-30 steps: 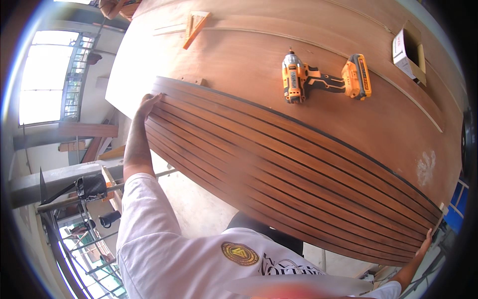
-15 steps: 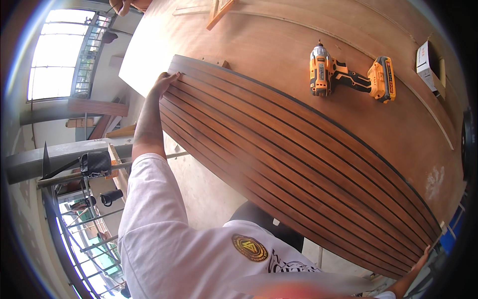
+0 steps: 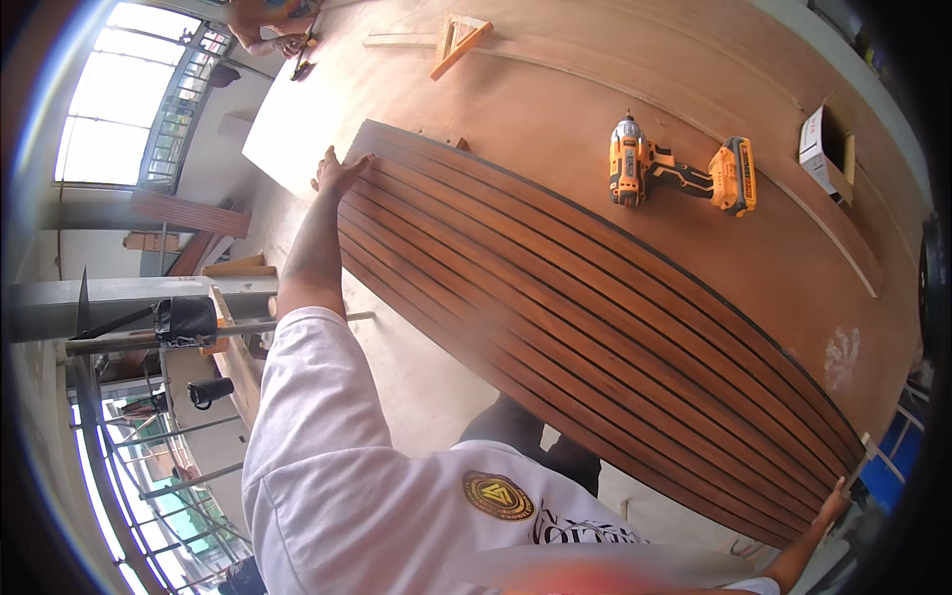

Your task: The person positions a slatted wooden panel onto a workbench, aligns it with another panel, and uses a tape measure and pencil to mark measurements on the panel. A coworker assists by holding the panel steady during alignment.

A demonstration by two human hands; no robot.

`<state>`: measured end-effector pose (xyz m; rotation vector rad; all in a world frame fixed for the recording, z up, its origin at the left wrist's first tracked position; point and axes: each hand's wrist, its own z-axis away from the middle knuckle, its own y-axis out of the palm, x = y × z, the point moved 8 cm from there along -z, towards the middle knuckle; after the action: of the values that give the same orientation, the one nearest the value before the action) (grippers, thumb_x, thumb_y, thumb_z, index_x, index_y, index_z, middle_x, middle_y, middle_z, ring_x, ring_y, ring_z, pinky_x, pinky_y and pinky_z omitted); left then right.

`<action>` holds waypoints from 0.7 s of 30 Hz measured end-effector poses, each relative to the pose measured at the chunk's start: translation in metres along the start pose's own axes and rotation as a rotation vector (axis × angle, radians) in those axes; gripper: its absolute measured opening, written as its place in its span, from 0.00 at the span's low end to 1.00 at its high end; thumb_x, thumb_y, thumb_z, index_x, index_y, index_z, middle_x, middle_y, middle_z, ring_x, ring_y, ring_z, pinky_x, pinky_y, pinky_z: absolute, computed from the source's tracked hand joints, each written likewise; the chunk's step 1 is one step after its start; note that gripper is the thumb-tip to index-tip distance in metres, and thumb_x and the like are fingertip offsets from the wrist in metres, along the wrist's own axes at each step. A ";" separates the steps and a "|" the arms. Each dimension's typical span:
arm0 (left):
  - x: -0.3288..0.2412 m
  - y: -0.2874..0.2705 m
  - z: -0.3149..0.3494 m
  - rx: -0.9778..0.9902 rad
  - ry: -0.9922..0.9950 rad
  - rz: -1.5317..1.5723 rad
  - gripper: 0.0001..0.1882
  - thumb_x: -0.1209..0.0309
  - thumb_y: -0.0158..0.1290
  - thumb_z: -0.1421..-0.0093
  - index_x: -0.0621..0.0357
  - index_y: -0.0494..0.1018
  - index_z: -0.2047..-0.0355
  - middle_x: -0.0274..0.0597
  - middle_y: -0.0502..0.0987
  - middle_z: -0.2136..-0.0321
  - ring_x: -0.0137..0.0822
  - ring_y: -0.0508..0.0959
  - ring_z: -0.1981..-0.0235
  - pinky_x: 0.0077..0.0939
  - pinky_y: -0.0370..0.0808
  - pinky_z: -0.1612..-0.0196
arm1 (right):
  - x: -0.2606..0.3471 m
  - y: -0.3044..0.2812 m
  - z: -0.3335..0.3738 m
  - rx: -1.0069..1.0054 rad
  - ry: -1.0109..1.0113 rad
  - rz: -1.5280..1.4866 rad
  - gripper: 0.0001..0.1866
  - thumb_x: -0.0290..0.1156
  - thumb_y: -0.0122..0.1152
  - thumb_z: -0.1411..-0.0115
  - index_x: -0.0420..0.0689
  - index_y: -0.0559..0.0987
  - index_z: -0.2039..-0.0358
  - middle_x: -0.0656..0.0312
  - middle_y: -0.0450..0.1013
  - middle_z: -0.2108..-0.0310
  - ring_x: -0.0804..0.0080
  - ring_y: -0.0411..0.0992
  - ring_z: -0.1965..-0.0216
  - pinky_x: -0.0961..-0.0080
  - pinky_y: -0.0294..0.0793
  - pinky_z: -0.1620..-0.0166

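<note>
A long brown wooden panel [image 3: 595, 307], striped with dark grooves, lies slantwise across the table's near edge, its near side overhanging. My left hand [image 3: 340, 171] is at its far-left end, open, with fingers spread off the edge and the thumb side resting on the wood. At the near-right end my right hand [image 3: 831, 504] holds the panel's end, fingers along the edge; the thumb is hidden. Beyond the panel an orange and black cordless impact driver [image 3: 679, 171] lies on its side on the tabletop [image 3: 555, 109].
An orange triangular square [image 3: 459, 45] and thin wood strips [image 3: 635, 84] lie farther back. An open white carton [image 3: 828, 154] is at the right. Another person's hand [image 3: 290, 45] holds a dark tool at the far left. Metal scaffolding [image 3: 149, 342] stands on my left.
My left hand has loosened from the panel's edge and its fingers have spread. The view has shifted slightly. The other person's hand and dark tool have come into sight.
</note>
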<state>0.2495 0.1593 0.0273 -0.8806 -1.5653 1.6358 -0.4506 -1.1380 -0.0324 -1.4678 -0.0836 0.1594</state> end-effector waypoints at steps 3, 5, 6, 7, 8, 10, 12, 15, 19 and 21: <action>-0.002 -0.026 0.042 -0.100 0.109 0.060 0.66 0.27 0.62 0.50 0.56 0.49 0.24 0.56 0.58 0.27 0.49 0.51 0.23 0.58 0.45 0.25 | 0.050 -0.036 0.031 -0.272 -0.059 0.191 0.47 0.65 0.57 0.34 0.44 0.62 0.27 0.44 0.63 0.30 0.42 0.64 0.31 0.44 0.63 0.32; 0.006 -0.048 0.093 -0.222 0.242 0.024 0.57 0.39 0.65 0.45 0.53 0.53 0.25 0.55 0.61 0.29 0.51 0.56 0.26 0.56 0.50 0.26 | 0.093 -0.058 0.075 -0.406 -0.269 -0.037 0.41 0.52 0.66 0.36 0.44 0.66 0.29 0.40 0.68 0.34 0.40 0.67 0.35 0.46 0.65 0.34; 0.010 -0.055 0.128 -0.301 0.320 0.020 0.51 0.45 0.65 0.42 0.51 0.56 0.26 0.55 0.63 0.32 0.53 0.58 0.28 0.56 0.52 0.27 | 0.121 -0.069 0.106 -0.464 -0.480 -0.165 0.38 0.46 0.69 0.38 0.44 0.69 0.31 0.40 0.68 0.36 0.39 0.67 0.36 0.48 0.65 0.35; 0.015 -0.059 0.167 -0.356 0.406 0.022 0.46 0.51 0.66 0.41 0.50 0.58 0.28 0.56 0.64 0.33 0.55 0.58 0.28 0.54 0.53 0.27 | 0.145 -0.070 0.135 -0.461 -0.512 -0.172 0.35 0.44 0.68 0.38 0.46 0.70 0.33 0.40 0.69 0.36 0.39 0.66 0.36 0.47 0.66 0.35; 0.024 -0.059 0.204 -0.357 0.465 0.101 0.43 0.56 0.66 0.41 0.50 0.60 0.29 0.56 0.64 0.34 0.56 0.59 0.29 0.53 0.54 0.28 | 0.172 -0.075 0.171 -0.442 -0.663 -0.275 0.32 0.41 0.67 0.37 0.47 0.72 0.34 0.42 0.69 0.36 0.40 0.65 0.35 0.47 0.66 0.36; 0.039 -0.052 0.276 -0.327 0.489 0.246 0.39 0.59 0.65 0.39 0.52 0.63 0.30 0.57 0.64 0.34 0.57 0.61 0.30 0.55 0.59 0.29 | 0.213 -0.079 0.240 -0.354 -0.744 -0.428 0.27 0.32 0.66 0.37 0.46 0.74 0.37 0.49 0.68 0.38 0.45 0.65 0.36 0.50 0.66 0.35; 0.045 -0.034 0.335 -0.265 0.422 0.335 0.38 0.60 0.65 0.38 0.51 0.64 0.30 0.60 0.64 0.34 0.58 0.61 0.30 0.56 0.60 0.30 | 0.266 -0.079 0.313 -0.244 -0.906 -0.533 0.24 0.32 0.65 0.35 0.44 0.76 0.39 0.52 0.68 0.40 0.48 0.64 0.37 0.52 0.66 0.35; 0.033 0.002 0.404 -0.113 0.358 0.459 0.39 0.57 0.63 0.36 0.47 0.61 0.28 0.63 0.57 0.29 0.61 0.57 0.27 0.56 0.59 0.29 | 0.326 -0.072 0.415 -0.094 -1.184 -0.478 0.27 0.34 0.67 0.38 0.44 0.76 0.39 0.46 0.64 0.36 0.44 0.60 0.33 0.46 0.59 0.31; 0.001 0.030 0.458 0.027 0.490 0.444 0.42 0.50 0.59 0.34 0.42 0.56 0.24 0.61 0.48 0.24 0.62 0.51 0.25 0.56 0.53 0.26 | 0.357 -0.051 0.482 -0.007 -1.292 -0.451 0.30 0.40 0.65 0.37 0.45 0.74 0.36 0.43 0.62 0.34 0.39 0.58 0.32 0.42 0.56 0.31; -0.010 0.040 0.471 0.079 0.553 0.398 0.41 0.49 0.58 0.34 0.42 0.57 0.25 0.58 0.48 0.24 0.60 0.50 0.24 0.55 0.52 0.26 | 0.355 -0.029 0.489 0.020 -1.274 -0.320 0.31 0.43 0.64 0.36 0.46 0.73 0.34 0.44 0.61 0.33 0.39 0.58 0.31 0.40 0.55 0.31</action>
<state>-0.1463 -0.0978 0.0066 -1.5192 -0.9779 1.5141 -0.1736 -0.6036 0.0322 -1.1079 -1.3244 0.8042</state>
